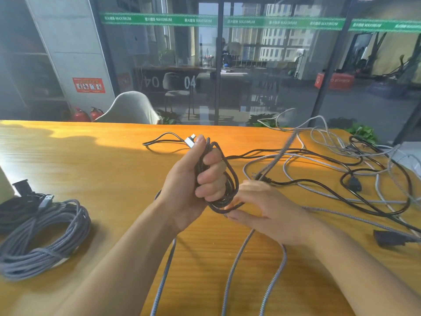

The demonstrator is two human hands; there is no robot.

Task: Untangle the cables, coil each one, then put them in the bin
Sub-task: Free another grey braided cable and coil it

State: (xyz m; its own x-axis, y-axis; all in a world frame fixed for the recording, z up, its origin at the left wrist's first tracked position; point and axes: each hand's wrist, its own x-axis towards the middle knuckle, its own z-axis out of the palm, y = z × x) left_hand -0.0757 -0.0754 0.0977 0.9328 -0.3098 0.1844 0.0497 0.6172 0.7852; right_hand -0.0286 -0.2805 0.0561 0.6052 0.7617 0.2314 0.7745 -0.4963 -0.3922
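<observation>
My left hand (196, 179) grips a small coil of dark braided cable (230, 190) upright above the wooden table (91, 160). The cable's silver plug (189, 141) sticks out beside my thumb. My right hand (262, 208) sits just below and right of the coil, pinching the same cable where it leaves the loops. Its loose grey braided length (234, 265) hangs toward the near table edge. A tangle of black and grey cables (341, 169) lies on the right half of the table.
A coiled grey braided cable (45, 238) lies at the left, with a coiled black cable (13, 213) behind it. A black connector (389, 239) lies at the right edge. A pale chair (132, 108) stands behind the table, in front of a glass wall.
</observation>
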